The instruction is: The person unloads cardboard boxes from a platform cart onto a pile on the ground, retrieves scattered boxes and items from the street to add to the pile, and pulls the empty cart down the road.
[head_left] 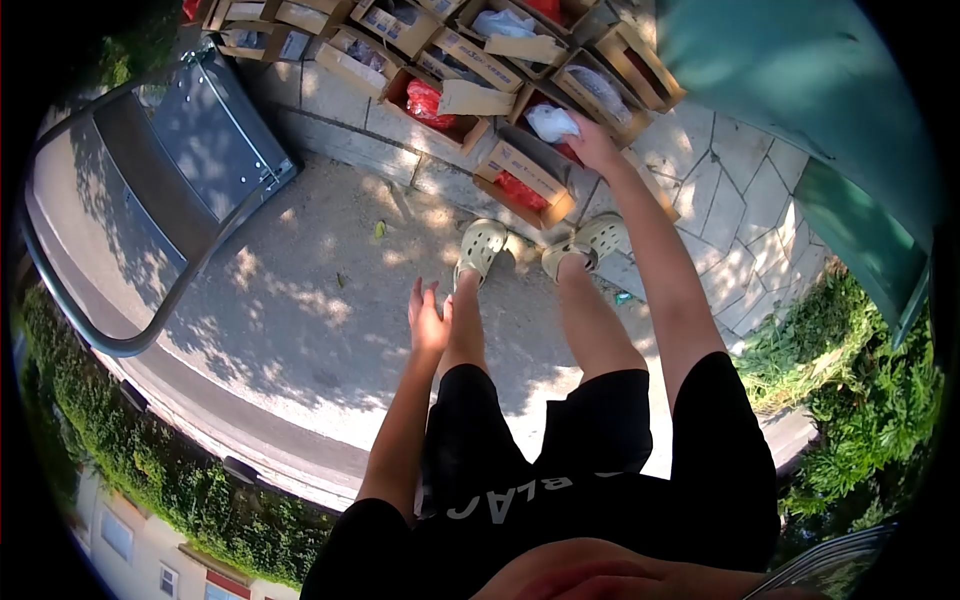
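Observation:
My right hand (592, 146) reaches down into an open cardboard box (528, 108), its fingers closed on the edge of a white plastic bag (552, 123). Something red shows beneath that bag. Just in front stands a smaller box (505, 160) with a red bag (520, 192) in it. My left hand (430, 318) hangs over the pavement beside my knee, holding nothing, its fingers apart.
Several more open boxes (472, 60) with bagged contents crowd the raised stone kerb (385, 130). A dark-blue cart bed with a metal rail (150, 343) is at left. Green sheeting (800, 80) covers the right side, above plants (870, 430). My clogs (484, 243) are near the kerb.

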`<state>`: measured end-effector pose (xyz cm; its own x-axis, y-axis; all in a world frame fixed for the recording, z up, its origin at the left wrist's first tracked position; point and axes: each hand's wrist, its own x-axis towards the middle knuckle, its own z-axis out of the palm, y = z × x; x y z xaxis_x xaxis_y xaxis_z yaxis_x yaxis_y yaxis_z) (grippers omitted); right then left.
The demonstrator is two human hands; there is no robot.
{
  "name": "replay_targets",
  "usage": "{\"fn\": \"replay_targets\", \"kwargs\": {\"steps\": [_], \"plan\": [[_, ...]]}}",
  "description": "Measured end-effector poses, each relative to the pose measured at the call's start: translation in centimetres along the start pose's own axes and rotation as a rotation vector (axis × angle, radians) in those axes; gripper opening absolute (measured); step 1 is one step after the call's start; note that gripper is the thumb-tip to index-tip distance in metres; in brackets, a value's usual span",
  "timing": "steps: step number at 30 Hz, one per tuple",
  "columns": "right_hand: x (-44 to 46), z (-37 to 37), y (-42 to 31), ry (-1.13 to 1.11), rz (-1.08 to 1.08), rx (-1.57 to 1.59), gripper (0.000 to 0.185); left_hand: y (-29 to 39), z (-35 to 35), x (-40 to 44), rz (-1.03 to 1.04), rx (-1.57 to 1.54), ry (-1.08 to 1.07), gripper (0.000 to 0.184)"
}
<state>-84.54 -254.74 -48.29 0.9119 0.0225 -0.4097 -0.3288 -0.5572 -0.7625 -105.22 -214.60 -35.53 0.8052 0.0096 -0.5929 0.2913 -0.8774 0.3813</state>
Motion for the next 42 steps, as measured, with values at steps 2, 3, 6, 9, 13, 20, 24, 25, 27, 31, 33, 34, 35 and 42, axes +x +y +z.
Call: {"fn": "replay_targets", "kwargs": {"steps": [2,3,6,9,13,20,24,25,27,31,33,34,35,42], "plan": [[2.9,1.8,0.2,-0.02,0.078,-0.089,0.046,-3.2,-0.5,-1.9,-0.036,-0.021,-0.001,0.043],[3.8,2.5,0.2,-0.034,0.129,-0.124,0.047,-4.3,-0.9,-3.0,-0.079,-0.027,-0.01,0.042],[4.8,4.3,0.0,-0.053,0.209,-0.12,0.063,-6.8,-2.4,-6.3,-0.163,-0.029,-0.024,0.038],[3.0,3.9,-2.1,0.061,0.187,-0.18,0.076,-9.3,-3.1,-9.7,-0.172,-0.025,-0.023,0.036],[-2.9,0.1,-6.8,0.115,0.145,-0.207,0.084,-8.7,-6.0,-13.0,-0.212,-0.12,-0.052,0.036],[-19.5,-4.4,-9.8,0.248,0.206,-0.305,0.065,-8.9,-12.6,-17.1,-0.2,-0.275,-0.139,0.034],[-34.0,-8.1,-15.7,0.22,0.286,-0.299,0.048,-15.6,-11.7,-18.8,-0.076,-0.374,-0.122,0.033],[-37.6,-8.1,-16.2,0.204,0.356,-0.349,0.045,-15.9,-13.4,-19.6,-0.043,-0.386,-0.119,0.033],[-43.3,-7.9,-16.5,0.139,0.467,-0.385,0.04,-16.0,-17.0,-20.9,-0.092,-0.307,-0.121,0.034],[-51.9,-4.4,-17.5,0.148,0.541,-0.166,0.032,-21.8,-19.1,-22.4,-0.162,-0.219,-0.084,0.032],[-54.8,-2.5,-18.8,0.078,0.468,-0.282,0.031,-24.7,-18.9,-23.7,-0.235,-0.32,-0.069,0.031],[-55.0,-1.6,-17.9,-0.089,0.336,-0.355,0.029,-24.9,-19.4,-25.2,-0.234,-0.309,-0.079,0.031],[-56.0,-1.1,-18.0,-0.2,0.245,-0.403,0.028,-24.6,-20.3,-26.9,-0.255,-0.517,-0.026,0.029],[-58.9,3.3,-21.1,-0.038,0.331,-0.178,0.032,-32.7,-17.7,-36.4,-0.304,-0.663,-0.151,0.022]]}}
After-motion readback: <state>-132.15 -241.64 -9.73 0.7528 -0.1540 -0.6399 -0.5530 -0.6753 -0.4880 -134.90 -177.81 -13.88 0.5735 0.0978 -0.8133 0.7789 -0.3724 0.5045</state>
